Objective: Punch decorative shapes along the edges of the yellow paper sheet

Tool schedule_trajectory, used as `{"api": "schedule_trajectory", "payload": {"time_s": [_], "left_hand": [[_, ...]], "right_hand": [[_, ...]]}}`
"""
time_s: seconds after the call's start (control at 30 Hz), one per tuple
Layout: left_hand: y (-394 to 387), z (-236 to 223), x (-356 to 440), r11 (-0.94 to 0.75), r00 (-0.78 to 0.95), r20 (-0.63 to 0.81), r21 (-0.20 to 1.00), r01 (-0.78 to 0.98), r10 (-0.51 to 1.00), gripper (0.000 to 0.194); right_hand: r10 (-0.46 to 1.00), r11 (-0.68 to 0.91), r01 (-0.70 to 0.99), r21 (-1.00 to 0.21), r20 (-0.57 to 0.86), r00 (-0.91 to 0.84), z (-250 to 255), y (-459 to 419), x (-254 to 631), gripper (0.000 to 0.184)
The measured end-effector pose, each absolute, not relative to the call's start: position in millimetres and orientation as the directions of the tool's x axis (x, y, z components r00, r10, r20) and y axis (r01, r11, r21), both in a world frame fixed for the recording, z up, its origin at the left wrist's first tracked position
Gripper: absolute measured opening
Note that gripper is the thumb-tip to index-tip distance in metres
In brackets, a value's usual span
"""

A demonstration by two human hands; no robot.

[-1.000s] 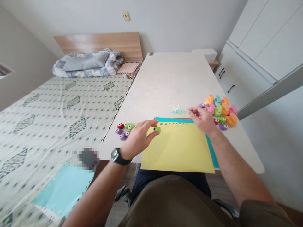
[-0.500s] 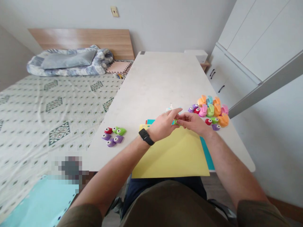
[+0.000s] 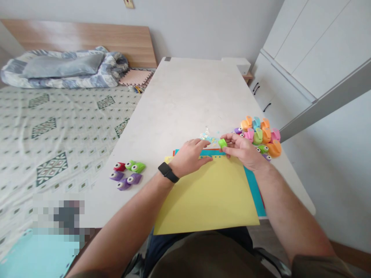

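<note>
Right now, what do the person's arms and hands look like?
The left hand wears no glove, but a black watch with a rounded square face circles its wrist. The right hand has no glove or watch. A short, dark olive-brown sleeve shows on the right arm.

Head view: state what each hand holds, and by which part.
Right hand: a small green punch, held at the side nearest the palm; finger contact is partly hidden. Left hand: nothing held.
</note>
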State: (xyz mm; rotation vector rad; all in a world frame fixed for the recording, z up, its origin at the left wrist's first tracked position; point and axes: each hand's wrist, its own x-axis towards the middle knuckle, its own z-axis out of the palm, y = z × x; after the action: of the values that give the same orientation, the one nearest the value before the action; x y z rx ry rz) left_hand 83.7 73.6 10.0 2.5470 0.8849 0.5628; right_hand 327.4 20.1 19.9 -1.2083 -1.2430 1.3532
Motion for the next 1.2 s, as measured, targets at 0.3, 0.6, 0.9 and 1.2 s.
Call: {"api": "schedule_trajectory", "payload": {"time_s": [0.3, 0.6, 0.9, 1.2], "left_hand": [[68, 3, 84, -0.750, 0.769, 0.136, 0.380, 0.542, 0.624, 0.034], [70, -1, 85, -0.734, 0.765, 0.118, 0.404, 0.546, 0.634, 0.028], [71, 0, 86, -0.725, 0.763, 0.131, 0.443, 0.527, 0.634, 0.015], [70, 3, 86, -0.723, 0.736, 0.164, 0.414, 0.553, 0.657, 0.019]], "right_hand": [[0.991, -0.098, -0.088, -0.991, -0.089, -0.102, 20, 20, 333, 0.040], [0.990, -0.113, -0.125, -0.986, -0.100, -0.099, 19, 21, 332, 0.039], [0.997, -0.028, 0.193, -0.981, -0.041, -0.066, 16, 19, 338, 0.047], [0.984, 0.050, 0.422, -0.905, -0.027, -0.175, 12, 19, 346, 0.039]]}}
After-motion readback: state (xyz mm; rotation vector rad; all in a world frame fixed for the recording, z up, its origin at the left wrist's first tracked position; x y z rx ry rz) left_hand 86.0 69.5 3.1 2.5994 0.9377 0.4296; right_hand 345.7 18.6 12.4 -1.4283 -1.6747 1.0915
